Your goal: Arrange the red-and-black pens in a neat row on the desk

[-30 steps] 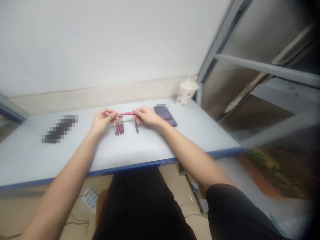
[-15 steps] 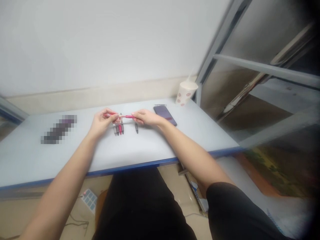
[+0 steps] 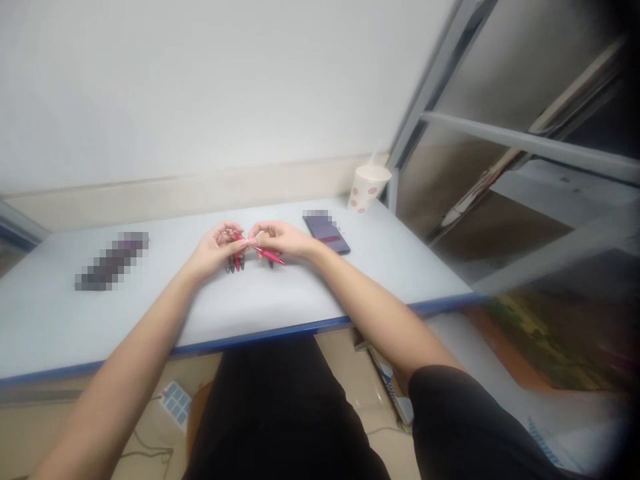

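A red pen [image 3: 271,256] is held at a slant above the table, its lower end pointing right and toward me. My left hand [image 3: 213,252] pinches its upper left part. The fingers of my right hand [image 3: 283,238] close round its middle, and the two hands nearly meet there. Below my left hand several pens lie side by side, a red one [image 3: 237,264] among dark ones; their upper parts are covered by the hand. Under my right hand the tip of a separate dark pen [image 3: 271,265] shows.
A dark phone [image 3: 330,239] lies right of my hands, with a paper cup and straw [image 3: 367,190] behind it. At the left is a dark, pixelated object [image 3: 113,262]. The table [image 3: 280,300] has a blue front edge. A metal frame [image 3: 393,190] rises at the right.
My hands have come closer together, the right one moving left along the red pen. The pen, earlier nearly level, now slants down to the right.
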Demonstrator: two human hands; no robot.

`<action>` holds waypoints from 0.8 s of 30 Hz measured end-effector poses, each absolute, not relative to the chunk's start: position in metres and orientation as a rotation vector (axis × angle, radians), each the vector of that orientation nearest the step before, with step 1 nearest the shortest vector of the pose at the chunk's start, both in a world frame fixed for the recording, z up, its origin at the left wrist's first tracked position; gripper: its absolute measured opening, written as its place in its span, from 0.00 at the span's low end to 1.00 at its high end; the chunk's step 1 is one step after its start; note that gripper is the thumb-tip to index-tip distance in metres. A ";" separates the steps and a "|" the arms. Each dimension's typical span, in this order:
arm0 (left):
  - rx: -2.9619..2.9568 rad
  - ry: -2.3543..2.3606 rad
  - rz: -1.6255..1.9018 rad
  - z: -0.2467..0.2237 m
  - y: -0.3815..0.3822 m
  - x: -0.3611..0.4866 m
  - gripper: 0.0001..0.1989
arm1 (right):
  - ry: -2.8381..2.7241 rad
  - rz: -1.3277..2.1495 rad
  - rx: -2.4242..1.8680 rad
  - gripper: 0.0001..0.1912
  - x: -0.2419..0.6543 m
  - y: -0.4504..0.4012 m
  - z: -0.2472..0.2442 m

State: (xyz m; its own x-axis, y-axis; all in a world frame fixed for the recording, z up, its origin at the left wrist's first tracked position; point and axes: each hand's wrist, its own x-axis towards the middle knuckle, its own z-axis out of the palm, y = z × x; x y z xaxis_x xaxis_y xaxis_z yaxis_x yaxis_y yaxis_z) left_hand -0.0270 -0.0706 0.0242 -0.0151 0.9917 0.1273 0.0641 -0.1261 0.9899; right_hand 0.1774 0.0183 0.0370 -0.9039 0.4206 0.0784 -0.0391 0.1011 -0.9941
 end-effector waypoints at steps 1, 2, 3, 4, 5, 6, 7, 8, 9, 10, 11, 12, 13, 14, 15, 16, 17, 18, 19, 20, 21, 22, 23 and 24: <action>1.333 1.202 1.319 0.024 -0.070 -0.027 0.26 | -2.028 1.877 -0.366 0.17 0.177 0.018 0.036; 1.327 1.202 1.341 0.023 -0.069 -0.027 0.27 | -2.010 1.891 -0.361 0.17 0.177 0.018 0.036; 1.323 1.208 1.353 0.023 -0.068 -0.027 0.29 | -1.995 1.902 -0.360 0.17 0.177 0.018 0.036; 1.320 1.220 1.360 0.023 -0.067 -0.027 0.30 | -1.986 1.908 -0.363 0.18 0.177 0.018 0.037; 1.319 1.241 1.371 0.023 -0.066 -0.027 0.31 | -1.977 1.904 -0.374 0.19 0.177 0.018 0.037; 1.322 1.273 1.391 0.022 -0.065 -0.028 0.32 | -1.966 1.890 -0.393 0.21 0.177 0.019 0.038; 1.332 1.318 1.418 0.021 -0.065 -0.028 0.32 | -1.948 1.864 -0.423 0.23 0.178 0.020 0.039; 1.361 1.377 1.440 0.020 -0.064 -0.029 0.30 | -1.923 1.830 -0.462 0.27 0.180 0.021 0.041; 1.413 1.450 1.448 0.019 -0.064 -0.030 0.26 | -1.897 1.797 -0.506 0.29 0.181 0.023 0.042; 1.488 1.532 1.440 0.017 -0.063 -0.031 0.21 | -1.875 1.768 -0.550 0.31 0.183 0.025 0.044; 1.582 1.614 1.410 0.015 -0.063 -0.032 0.16 | -1.869 1.749 -0.588 0.32 0.185 0.027 0.045; 1.684 1.687 1.359 0.014 -0.063 -0.032 0.13 | -1.878 1.738 -0.618 0.32 0.187 0.029 0.046; 1.776 1.747 1.294 0.012 -0.063 -0.032 0.11 | -1.894 1.730 -0.641 0.32 0.188 0.030 0.046; 1.846 1.794 1.226 0.012 -0.063 -0.032 0.10 | -1.911 1.722 -0.663 0.33 0.190 0.032 0.046; 1.885 1.832 1.166 0.012 -0.064 -0.030 0.10 | -1.919 1.709 -0.683 0.34 0.190 0.032 0.046; 1.898 1.867 1.114 0.012 -0.064 -0.028 0.10 | -1.922 1.698 -0.699 0.34 0.191 0.033 0.045; 1.899 1.903 1.068 0.013 -0.065 -0.026 0.11 | -1.927 1.692 -0.710 0.34 0.191 0.033 0.044; 1.895 1.945 1.027 0.015 -0.065 -0.023 0.12 | -1.937 1.691 -0.716 0.33 0.191 0.034 0.043; 1.893 1.992 0.988 0.016 -0.066 -0.020 0.14 | -1.952 1.694 -0.716 0.32 0.191 0.034 0.042; 1.894 2.041 0.950 0.017 -0.066 -0.018 0.15 | -1.967 1.699 -0.712 0.30 0.190 0.034 0.041; 1.896 2.087 0.914 0.017 -0.067 -0.016 0.15 | -1.972 1.701 -0.705 0.28 0.190 0.034 0.041; 1.898 2.125 0.883 0.018 -0.067 -0.015 0.16 | -1.962 1.699 -0.700 0.27 0.190 0.034 0.041; 1.896 2.156 0.856 0.018 -0.066 -0.014 0.16 | -1.940 1.693 -0.695 0.27 0.189 0.034 0.041; 1.891 2.182 0.833 0.018 -0.066 -0.013 0.15 | -1.916 1.687 -0.693 0.27 0.189 0.035 0.041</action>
